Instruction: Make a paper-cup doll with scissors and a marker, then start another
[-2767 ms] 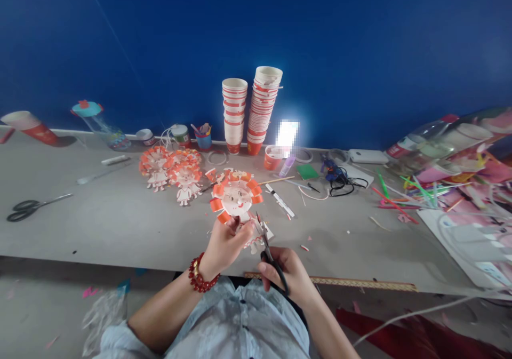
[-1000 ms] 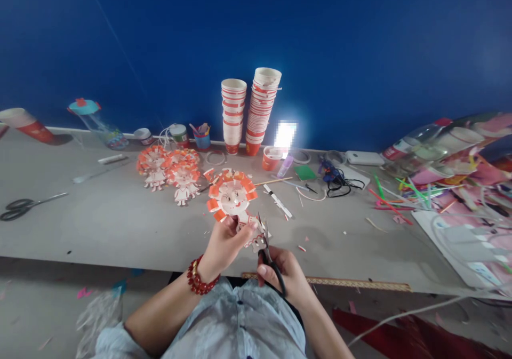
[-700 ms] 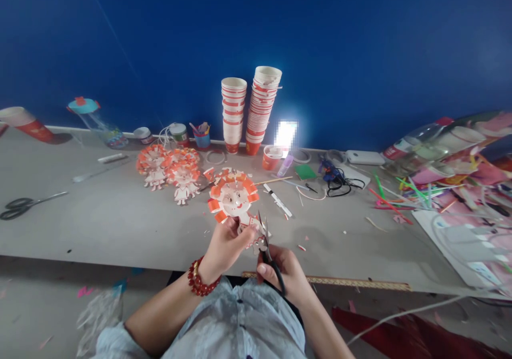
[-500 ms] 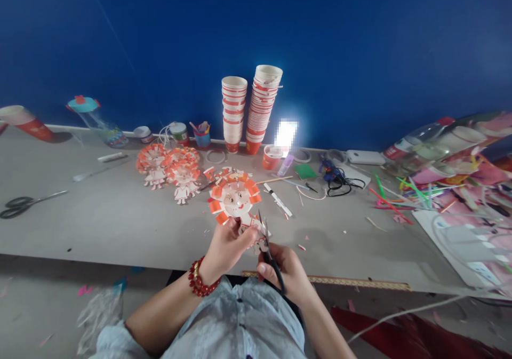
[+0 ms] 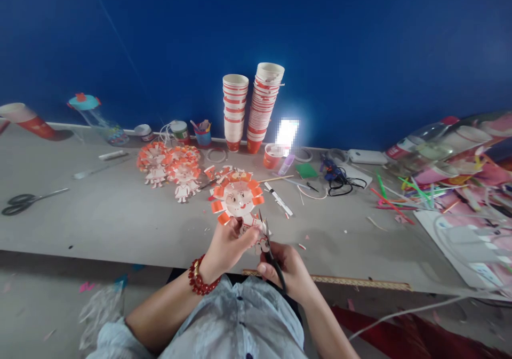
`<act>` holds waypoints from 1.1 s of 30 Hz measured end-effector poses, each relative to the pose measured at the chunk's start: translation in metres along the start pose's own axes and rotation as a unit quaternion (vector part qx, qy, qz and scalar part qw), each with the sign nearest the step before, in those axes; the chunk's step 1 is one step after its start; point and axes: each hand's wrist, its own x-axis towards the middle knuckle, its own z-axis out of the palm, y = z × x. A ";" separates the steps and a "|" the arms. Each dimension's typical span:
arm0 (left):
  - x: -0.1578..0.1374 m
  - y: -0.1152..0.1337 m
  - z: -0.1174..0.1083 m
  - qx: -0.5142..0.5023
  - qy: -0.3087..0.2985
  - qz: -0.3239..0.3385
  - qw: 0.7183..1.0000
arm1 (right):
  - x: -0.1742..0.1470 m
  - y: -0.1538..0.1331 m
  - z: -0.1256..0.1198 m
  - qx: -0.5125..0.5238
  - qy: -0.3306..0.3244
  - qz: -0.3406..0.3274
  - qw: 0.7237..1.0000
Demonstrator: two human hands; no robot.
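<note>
Between the thumb and fingers of my left hand [image 5: 231, 241] is a paper doll [image 5: 239, 198], with a round drawn face, orange strips folded out around it and a small white body below. My right hand [image 5: 286, 268] grips black-handled scissors [image 5: 269, 241] pointing up and away, their blades beside the doll's body. My left thumb hides part of that body. Similar finished-looking paper dolls [image 5: 183, 175] lie in a cluster to the left, with orange-edged paper pieces [image 5: 218, 173] just behind the held doll.
Two tall stacks of paper cups [image 5: 235, 113] stand at the back wall, near a glowing phone [image 5: 287, 135]. A marker [image 5: 279, 199] lies right of the doll. Other scissors [image 5: 30, 201] rest far left; straws and paper scraps [image 5: 424, 193] crowd the right, beside a white power strip [image 5: 460, 241].
The view has shifted very slightly. Both hands keep their grip, and the doll and scissors stay in nearly the same place.
</note>
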 end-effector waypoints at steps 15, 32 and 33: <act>0.000 0.006 0.001 -0.005 0.016 -0.014 1.000 | 0.002 0.001 -0.001 0.012 0.002 -0.006 1.000; -0.002 -0.006 0.002 -0.011 0.021 0.010 1.000 | 0.003 0.006 0.010 0.068 0.036 -0.031 0.997; -0.002 -0.006 0.002 -0.014 0.023 0.010 1.000 | 0.004 0.005 0.011 0.067 0.038 -0.032 0.996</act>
